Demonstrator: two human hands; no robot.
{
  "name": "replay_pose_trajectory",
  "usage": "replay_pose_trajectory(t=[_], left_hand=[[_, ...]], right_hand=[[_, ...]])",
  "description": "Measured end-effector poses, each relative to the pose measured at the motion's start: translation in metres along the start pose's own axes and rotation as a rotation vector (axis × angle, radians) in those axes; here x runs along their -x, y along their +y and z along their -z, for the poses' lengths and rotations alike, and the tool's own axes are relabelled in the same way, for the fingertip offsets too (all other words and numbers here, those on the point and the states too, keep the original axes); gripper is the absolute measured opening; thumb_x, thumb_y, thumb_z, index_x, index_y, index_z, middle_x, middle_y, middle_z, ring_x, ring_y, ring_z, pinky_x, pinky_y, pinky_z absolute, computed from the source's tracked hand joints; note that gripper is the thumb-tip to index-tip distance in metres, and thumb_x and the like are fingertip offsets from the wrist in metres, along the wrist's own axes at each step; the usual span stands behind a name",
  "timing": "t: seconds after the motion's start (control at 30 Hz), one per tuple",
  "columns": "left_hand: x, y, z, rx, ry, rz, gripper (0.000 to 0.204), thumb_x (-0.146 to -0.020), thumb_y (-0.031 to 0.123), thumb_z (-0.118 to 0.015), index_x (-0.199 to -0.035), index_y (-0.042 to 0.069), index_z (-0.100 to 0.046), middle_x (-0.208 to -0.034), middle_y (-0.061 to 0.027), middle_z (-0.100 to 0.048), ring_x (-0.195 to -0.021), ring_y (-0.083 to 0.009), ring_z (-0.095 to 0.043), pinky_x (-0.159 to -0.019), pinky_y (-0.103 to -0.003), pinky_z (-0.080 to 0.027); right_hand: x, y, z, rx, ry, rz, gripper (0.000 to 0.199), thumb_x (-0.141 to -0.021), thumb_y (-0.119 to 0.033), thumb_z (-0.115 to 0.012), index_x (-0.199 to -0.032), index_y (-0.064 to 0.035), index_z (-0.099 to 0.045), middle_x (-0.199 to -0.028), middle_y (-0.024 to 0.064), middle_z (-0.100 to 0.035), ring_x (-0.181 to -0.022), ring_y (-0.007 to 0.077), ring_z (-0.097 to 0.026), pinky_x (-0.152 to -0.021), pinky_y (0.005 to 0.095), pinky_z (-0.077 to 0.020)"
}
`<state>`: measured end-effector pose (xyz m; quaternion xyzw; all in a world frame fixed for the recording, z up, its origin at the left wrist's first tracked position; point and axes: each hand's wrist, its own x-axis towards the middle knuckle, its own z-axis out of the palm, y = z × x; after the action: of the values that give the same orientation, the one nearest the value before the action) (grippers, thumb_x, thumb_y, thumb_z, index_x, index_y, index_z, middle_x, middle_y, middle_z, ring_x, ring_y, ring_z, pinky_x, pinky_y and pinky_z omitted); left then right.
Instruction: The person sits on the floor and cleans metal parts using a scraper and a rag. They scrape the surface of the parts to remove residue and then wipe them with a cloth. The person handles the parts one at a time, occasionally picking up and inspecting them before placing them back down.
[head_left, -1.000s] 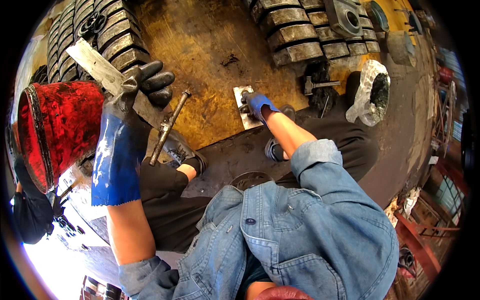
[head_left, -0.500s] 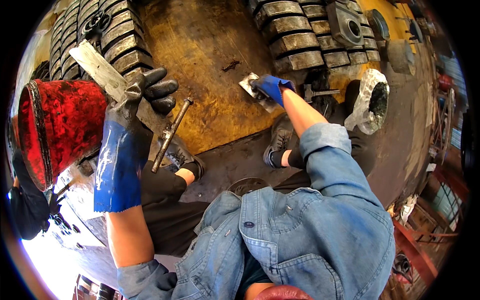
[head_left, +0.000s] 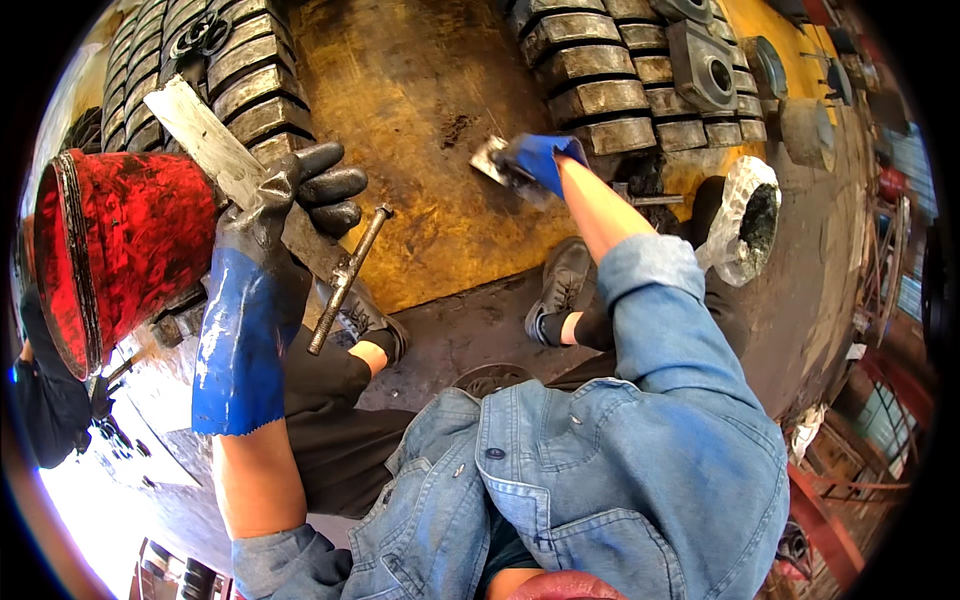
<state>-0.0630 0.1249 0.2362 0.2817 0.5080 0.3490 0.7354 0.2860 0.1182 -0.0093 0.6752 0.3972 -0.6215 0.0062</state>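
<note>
My left hand (head_left: pixel 290 200), in a long blue and black glove, grips a flat grey metal bar (head_left: pixel 205 145) that slants up to the left, close to a red drum (head_left: pixel 120 250). A metal rod with a cross piece (head_left: pixel 345 280) lies just below this hand. My right hand (head_left: pixel 540 160), in a blue glove, holds a small flat metal plate (head_left: pixel 492 160) against the yellow-brown surface (head_left: pixel 420 110), with my arm stretched forward.
Rows of dark ribbed metal blocks (head_left: pixel 610 90) line the surface at upper right and upper left (head_left: pixel 240 70). A white bag of dark material (head_left: pixel 745 220) stands at right. My shoes (head_left: pixel 560 290) rest on the dark floor. Another person (head_left: pixel 45 400) is at far left.
My right hand has moved the metal plate forward and up across the yellow-brown surface, with the arm stretching out. My left hand has kept its hold on the bar.
</note>
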Motion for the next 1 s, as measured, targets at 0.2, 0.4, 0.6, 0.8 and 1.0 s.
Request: replay_pose_trajectory(t=[0.2,0.4,0.6,0.8,1.0], left_hand=[[0.004,0.002,-0.001,-0.005,0.008,0.004,0.052,-0.097,0.029,-0.057,-0.127,-0.012,-0.048,-0.103,-0.0161,-0.063,-0.079,-0.0171,-0.057,-0.069,-0.027,-0.05],[0.001,0.0,-0.008,-0.014,0.017,0.009,0.052,-0.097,0.029,-0.057,-0.127,-0.012,-0.047,-0.103,-0.0167,-0.063,-0.079,-0.0173,-0.057,-0.069,-0.027,-0.051],[-0.01,0.004,-0.014,-0.039,0.028,0.033,0.052,-0.098,0.029,-0.056,-0.127,-0.013,-0.047,-0.104,-0.0174,-0.063,-0.079,-0.0175,-0.057,-0.069,-0.027,-0.051],[0.002,0.009,0.009,-0.032,0.045,0.063,0.066,-0.096,0.044,-0.054,-0.133,-0.009,-0.045,-0.103,-0.0108,-0.062,-0.081,-0.0148,-0.057,-0.071,-0.026,-0.048],[0.005,0.015,-0.002,-0.08,0.139,0.027,0.068,-0.092,0.046,-0.059,-0.128,-0.011,-0.047,-0.1,-0.0148,-0.063,-0.079,-0.0187,-0.061,-0.068,-0.028,-0.052]], right_hand=[[0.003,0.0,-0.051,-0.637,-0.207,-0.227,0.038,-0.101,-0.032,-0.04,-0.072,-0.0081,-0.047,-0.055,0.0062,-0.049,-0.04,0.0186,-0.046,-0.036,0.0379,-0.0419],[-0.023,-0.031,-0.088,-0.351,0.196,-0.044,0.035,-0.1,-0.032,-0.044,-0.087,-0.0025,-0.057,-0.063,0.0129,-0.056,-0.052,0.0279,-0.05,-0.053,0.0395,-0.0436],[-0.04,0.027,-0.121,-0.577,0.177,-0.047,0.037,-0.097,-0.036,-0.049,-0.098,-0.0023,-0.064,-0.071,0.0082,-0.063,-0.061,0.0182,-0.06,-0.053,0.0343,-0.043],[-0.064,-0.02,-0.1,-0.692,0.203,-0.081,0.042,-0.096,-0.041,-0.05,-0.089,-0.0032,-0.066,-0.07,0.011,-0.067,-0.053,0.0198,-0.061,-0.048,0.036,-0.0459],[-0.073,-0.132,-0.012,-0.134,0.309,0.211,0.051,-0.098,-0.046,-0.041,-0.096,0.0006,-0.062,-0.081,0.0143,-0.065,-0.079,0.0237,-0.057,-0.077,0.0361,-0.0437]])
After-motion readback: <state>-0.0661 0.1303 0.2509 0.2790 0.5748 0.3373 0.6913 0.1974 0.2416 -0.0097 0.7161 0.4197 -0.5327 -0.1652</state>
